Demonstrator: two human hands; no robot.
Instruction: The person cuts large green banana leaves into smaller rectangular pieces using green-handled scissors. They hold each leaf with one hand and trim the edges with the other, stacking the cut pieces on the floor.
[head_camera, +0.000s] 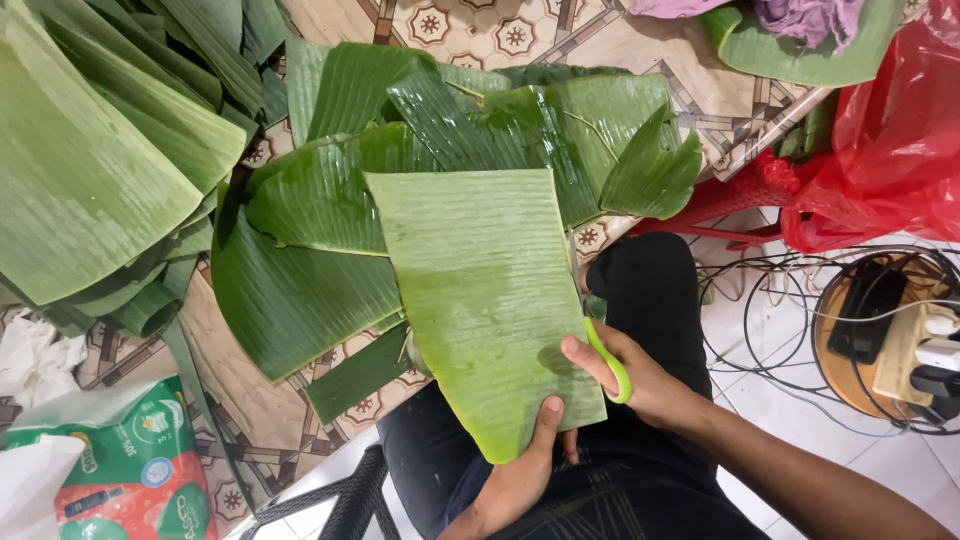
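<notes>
Both hands grip stuff over the patterned table (480, 30): left hand (525, 470) pinches a banana leaf (480, 300), right hand (640, 380) is curled around green scissors (612, 365), white floor tiles just beside.

Leaf piece (480, 290) lies on leaf pile (300, 290) — table (240, 400) beneath.

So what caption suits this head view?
Two hands, left and right, hold a banana leaf piece and green-handled scissors.

Bright, even, soft overhead light; mild sheen on banana leaves (480, 290); faint shadows; sharp focus, slight wide-angle edge stretch.
</notes>
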